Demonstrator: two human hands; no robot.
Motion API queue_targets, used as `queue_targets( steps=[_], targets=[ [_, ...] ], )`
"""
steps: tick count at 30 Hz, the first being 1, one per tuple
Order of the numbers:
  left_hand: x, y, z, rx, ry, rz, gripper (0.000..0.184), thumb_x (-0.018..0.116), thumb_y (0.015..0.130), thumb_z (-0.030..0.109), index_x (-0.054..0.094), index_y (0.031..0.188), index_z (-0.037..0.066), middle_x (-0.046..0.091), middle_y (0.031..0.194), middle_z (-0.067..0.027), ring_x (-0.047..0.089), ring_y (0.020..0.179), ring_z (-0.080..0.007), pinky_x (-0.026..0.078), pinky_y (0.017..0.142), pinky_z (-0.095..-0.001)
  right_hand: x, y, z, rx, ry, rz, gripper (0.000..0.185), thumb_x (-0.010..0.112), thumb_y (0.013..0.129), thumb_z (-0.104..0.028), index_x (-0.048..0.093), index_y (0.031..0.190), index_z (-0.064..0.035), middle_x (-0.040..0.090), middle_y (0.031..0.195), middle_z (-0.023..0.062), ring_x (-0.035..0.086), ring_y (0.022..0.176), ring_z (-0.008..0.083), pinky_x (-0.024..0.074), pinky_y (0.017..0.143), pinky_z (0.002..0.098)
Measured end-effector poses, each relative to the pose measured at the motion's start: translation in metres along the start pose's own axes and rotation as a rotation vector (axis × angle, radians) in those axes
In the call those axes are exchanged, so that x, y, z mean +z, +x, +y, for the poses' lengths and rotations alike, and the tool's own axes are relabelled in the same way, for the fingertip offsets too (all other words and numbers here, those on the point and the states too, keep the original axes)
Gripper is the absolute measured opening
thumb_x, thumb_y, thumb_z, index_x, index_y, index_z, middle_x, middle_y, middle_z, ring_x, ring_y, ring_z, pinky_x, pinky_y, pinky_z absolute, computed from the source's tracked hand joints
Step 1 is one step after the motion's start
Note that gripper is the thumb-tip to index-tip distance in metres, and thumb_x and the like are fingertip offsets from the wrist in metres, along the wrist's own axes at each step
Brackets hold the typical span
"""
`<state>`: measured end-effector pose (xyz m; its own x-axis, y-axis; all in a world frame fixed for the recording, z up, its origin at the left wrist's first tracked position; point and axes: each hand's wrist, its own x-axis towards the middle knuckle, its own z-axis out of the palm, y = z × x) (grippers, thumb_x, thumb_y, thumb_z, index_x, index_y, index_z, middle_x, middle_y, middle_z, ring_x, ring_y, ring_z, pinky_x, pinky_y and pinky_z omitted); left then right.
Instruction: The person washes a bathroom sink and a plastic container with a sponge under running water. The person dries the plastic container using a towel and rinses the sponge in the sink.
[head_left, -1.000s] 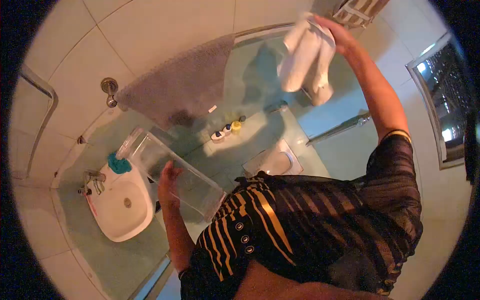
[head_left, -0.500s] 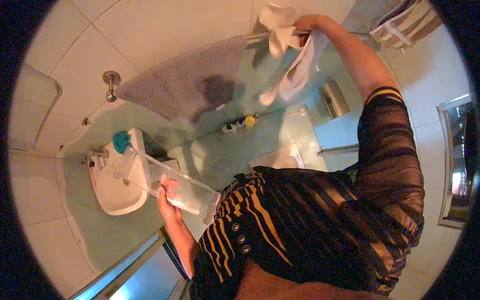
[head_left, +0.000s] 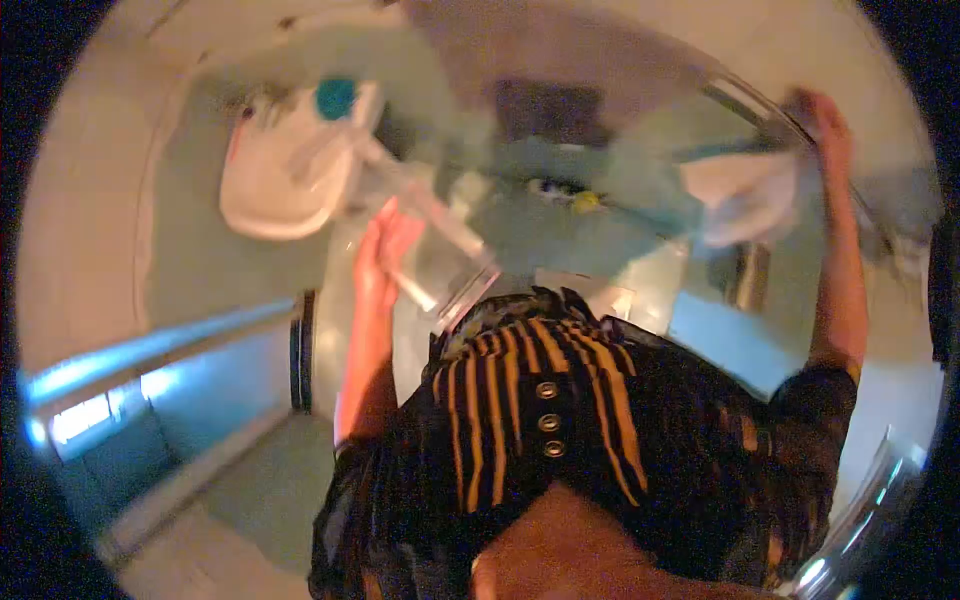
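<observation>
My left hand (head_left: 388, 248) is closed around the side of a long, clear, box-shaped container (head_left: 440, 220). The container is tilted, its near end close to my striped top and its far end toward the sink. Up at the right, my right hand (head_left: 825, 120) is raised at the metal rail (head_left: 755, 100), its fingers smeared by motion. A white cloth (head_left: 740, 195) hangs just left of that hand, blurred; whether the fingers grip it does not show.
A white sink (head_left: 285, 205) is at the left, with a teal scrubber-like thing (head_left: 335, 98) at its edge. A greyish towel (head_left: 550, 45) hangs from the rail. Small bottles (head_left: 552, 188) stand low by the far wall. A doorway (head_left: 170, 370) lies at lower left.
The view has turned, so the sink appears higher and the rail farther right. My right arm is now lower and farther right in view, and the cloth hangs left of the hand. The container remains in my left hand.
</observation>
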<state>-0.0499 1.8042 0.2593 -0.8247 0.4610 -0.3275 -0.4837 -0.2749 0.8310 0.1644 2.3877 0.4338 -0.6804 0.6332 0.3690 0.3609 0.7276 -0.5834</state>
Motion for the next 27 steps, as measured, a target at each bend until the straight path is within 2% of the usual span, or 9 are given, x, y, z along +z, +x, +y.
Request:
queue_targets(
  steps=[1, 4, 9, 13, 16, 20, 23, 25, 27],
  targets=[
    [-0.008, -0.004, -0.004, 0.007, -0.049, 0.011, 0.052, 0.043, 0.086, 0.038, 0.039, 0.123, 0.002, 0.053, 0.101, -0.0107, 0.051, 0.098, -0.0270, 0.036, 0.091, -0.0362, 0.004, -0.010, 0.008, -0.081, 0.054, 0.164, 0.031, 0.045, 0.088, -0.026, 0.058, 0.103, -0.0019, 0.060, 0.098, 0.0073, 0.053, 0.094, 0.0139, 0.0378, 0.087, 0.0260],
    [-0.036, -0.028, -0.011, -0.006, -0.087, 0.109, 0.047, 0.042, 0.087, 0.032, 0.038, 0.121, 0.000, 0.054, 0.095, -0.0112, 0.053, 0.094, -0.0285, 0.039, 0.085, -0.0351, 0.038, -0.071, -0.066, -0.102, 0.100, 0.153, 0.029, 0.043, 0.089, -0.022, 0.058, 0.097, 0.0011, 0.059, 0.090, 0.0061, 0.053, 0.087, 0.0130, 0.0388, 0.082, 0.0254],
    [-0.057, -0.056, -0.039, -0.062, -0.123, 0.317, 0.036, 0.039, 0.087, 0.023, 0.042, 0.116, 0.002, 0.055, 0.091, -0.0108, 0.055, 0.090, -0.0274, 0.040, 0.079, -0.0325, 0.133, -0.151, -0.104, -0.057, 0.337, -0.603, 0.016, 0.050, 0.084, -0.013, 0.060, 0.087, -0.0011, 0.060, 0.084, 0.0069, 0.054, 0.078, 0.0139, 0.0425, 0.073, 0.0267],
    [-0.079, -0.061, -0.068, -0.011, -0.163, 0.358, 0.036, 0.039, 0.087, 0.023, 0.041, 0.116, 0.002, 0.055, 0.090, -0.0110, 0.055, 0.090, -0.0272, 0.040, 0.079, -0.0319, 0.219, -0.197, -0.122, -0.553, 0.298, -1.017, 0.015, 0.059, 0.077, -0.017, 0.061, 0.084, -0.0039, 0.062, 0.084, 0.0087, 0.057, 0.079, 0.0180, 0.0437, 0.073, 0.0294],
    [-0.109, -0.063, -0.062, -0.018, -0.078, 0.400, 0.036, 0.039, 0.087, 0.023, 0.042, 0.116, 0.002, 0.054, 0.090, -0.0108, 0.056, 0.089, -0.0269, 0.040, 0.077, -0.0319, 0.273, -0.209, -0.145, -0.574, 0.301, -1.224, 0.016, 0.058, 0.078, -0.018, 0.061, 0.087, -0.0045, 0.062, 0.084, 0.0092, 0.058, 0.078, 0.0194, 0.0445, 0.071, 0.0302],
    [-0.189, -0.085, -0.011, 0.060, 0.032, 0.431, 0.039, 0.042, 0.087, 0.027, 0.043, 0.117, 0.002, 0.055, 0.089, -0.0113, 0.056, 0.087, -0.0247, 0.042, 0.075, -0.0314, 0.314, -0.215, -0.242, -0.279, 0.228, -1.283, 0.019, 0.056, 0.080, -0.018, 0.060, 0.093, -0.0035, 0.062, 0.086, 0.0090, 0.059, 0.078, 0.0194, 0.0456, 0.069, 0.0306],
    [-0.220, -0.087, 0.000, 0.075, 0.058, 0.478, 0.043, 0.044, 0.085, 0.029, 0.042, 0.118, 0.001, 0.055, 0.088, -0.0119, 0.056, 0.086, -0.0235, 0.042, 0.077, -0.0323, 0.377, -0.215, -0.254, -0.403, 0.337, -1.324, 0.019, 0.056, 0.080, -0.015, 0.060, 0.094, -0.0027, 0.062, 0.088, 0.0084, 0.058, 0.081, 0.0171, 0.0450, 0.072, 0.0295],
    [-0.249, -0.087, 0.003, 0.073, 0.083, 0.481, 0.045, 0.046, 0.085, 0.031, 0.041, 0.118, 0.000, 0.056, 0.087, -0.0120, 0.056, 0.086, -0.0231, 0.043, 0.079, -0.0329, 0.428, -0.216, -0.246, -0.297, 0.374, -1.395, 0.028, 0.056, 0.080, -0.024, 0.057, 0.101, -0.0062, 0.061, 0.095, 0.0089, 0.058, 0.088, 0.0230, 0.0446, 0.079, 0.0328],
    [-0.279, -0.090, -0.008, 0.123, 0.074, 0.519, 0.049, 0.047, 0.084, 0.031, 0.039, 0.120, 0.000, 0.056, 0.087, -0.0115, 0.056, 0.086, -0.0233, 0.042, 0.083, -0.0349, 0.472, -0.211, -0.236, -0.121, 0.443, -1.252, 0.032, 0.058, 0.079, -0.013, 0.053, 0.111, -0.0074, 0.059, 0.098, 0.0061, 0.054, 0.086, 0.0124, 0.0435, 0.075, 0.0266]
  ],
)
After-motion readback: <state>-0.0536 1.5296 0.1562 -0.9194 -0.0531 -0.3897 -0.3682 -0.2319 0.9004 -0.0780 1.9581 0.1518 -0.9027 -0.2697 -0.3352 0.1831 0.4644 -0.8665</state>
